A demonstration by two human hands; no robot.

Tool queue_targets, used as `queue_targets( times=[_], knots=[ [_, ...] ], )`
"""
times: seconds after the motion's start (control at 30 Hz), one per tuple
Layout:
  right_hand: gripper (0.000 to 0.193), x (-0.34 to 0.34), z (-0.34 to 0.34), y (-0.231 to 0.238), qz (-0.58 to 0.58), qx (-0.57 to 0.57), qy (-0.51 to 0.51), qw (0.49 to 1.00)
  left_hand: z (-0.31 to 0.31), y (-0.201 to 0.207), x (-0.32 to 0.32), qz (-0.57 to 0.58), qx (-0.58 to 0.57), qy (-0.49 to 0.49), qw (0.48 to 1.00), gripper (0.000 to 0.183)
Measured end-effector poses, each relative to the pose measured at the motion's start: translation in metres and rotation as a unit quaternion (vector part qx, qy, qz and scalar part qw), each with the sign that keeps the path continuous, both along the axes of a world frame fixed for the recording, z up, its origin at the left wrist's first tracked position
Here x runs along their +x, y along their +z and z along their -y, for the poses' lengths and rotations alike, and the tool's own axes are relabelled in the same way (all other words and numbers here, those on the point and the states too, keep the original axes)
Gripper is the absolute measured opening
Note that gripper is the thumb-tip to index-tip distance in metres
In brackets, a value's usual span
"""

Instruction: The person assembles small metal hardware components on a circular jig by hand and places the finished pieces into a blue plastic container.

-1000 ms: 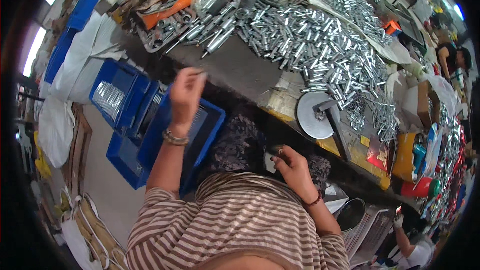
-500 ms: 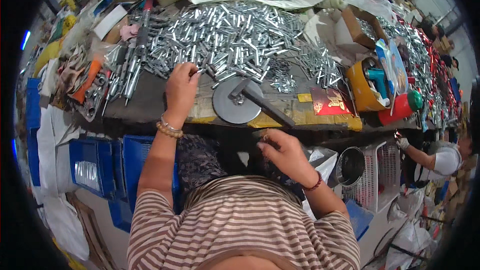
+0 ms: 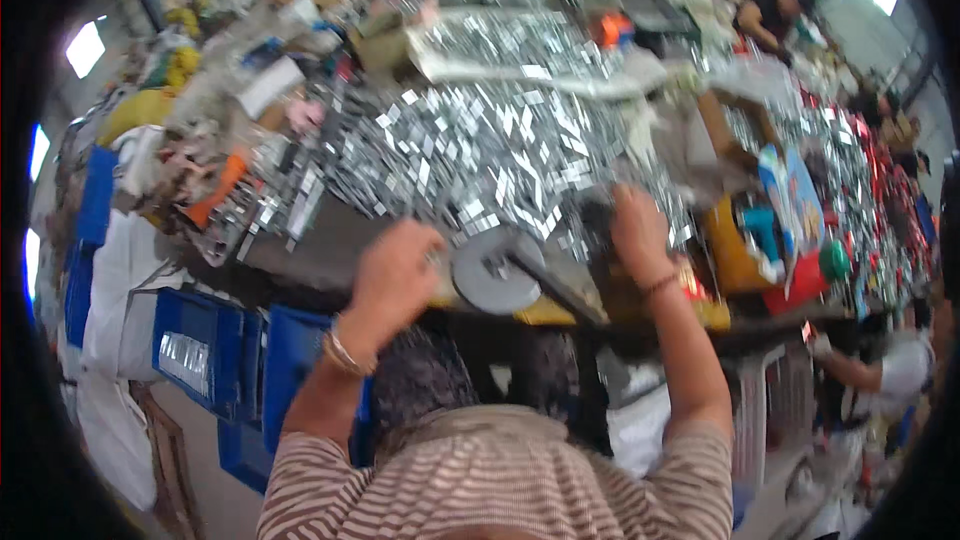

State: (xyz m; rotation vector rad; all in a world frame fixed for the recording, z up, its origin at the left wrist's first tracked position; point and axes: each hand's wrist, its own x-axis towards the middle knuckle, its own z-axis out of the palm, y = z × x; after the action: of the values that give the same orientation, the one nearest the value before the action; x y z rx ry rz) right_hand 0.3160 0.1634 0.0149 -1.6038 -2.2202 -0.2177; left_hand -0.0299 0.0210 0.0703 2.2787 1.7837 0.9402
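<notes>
– If we take the disc (image 3: 482, 291) as our clock's centre, where are the hands?

– We see the left hand (image 3: 396, 272) at nine o'clock, loosely curled, and the right hand (image 3: 640, 235) between two and three, by the edge of the metal pieces (image 3: 500, 145). Blur keeps us from telling whether either grips anything.

– And where do those pieces lie?

– We find them heaped at twelve; the hammer (image 3: 553, 282) has its head on the disc, handle toward four.
</notes>
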Motion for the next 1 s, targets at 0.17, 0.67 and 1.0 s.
queue_targets(
  times=[0.17,0.67,1.0],
  knots=[
    [0.026,0.004,0.007,0.001,0.098,-0.005,0.020,0.995,0.018,-0.014,0.020,-0.015,-0.032,-0.065,0.997,0.029],
    [0.012,-0.073,0.107,0.025,-0.538,-0.340,0.096,0.765,0.006,-0.052,0.020,0.070,-0.021,-0.059,0.996,0.016],
    [0.017,-0.088,0.135,0.017,-0.141,-0.028,0.209,0.967,0.019,-0.056,0.025,0.081,-0.014,-0.046,0.996,0.013]
  ],
)
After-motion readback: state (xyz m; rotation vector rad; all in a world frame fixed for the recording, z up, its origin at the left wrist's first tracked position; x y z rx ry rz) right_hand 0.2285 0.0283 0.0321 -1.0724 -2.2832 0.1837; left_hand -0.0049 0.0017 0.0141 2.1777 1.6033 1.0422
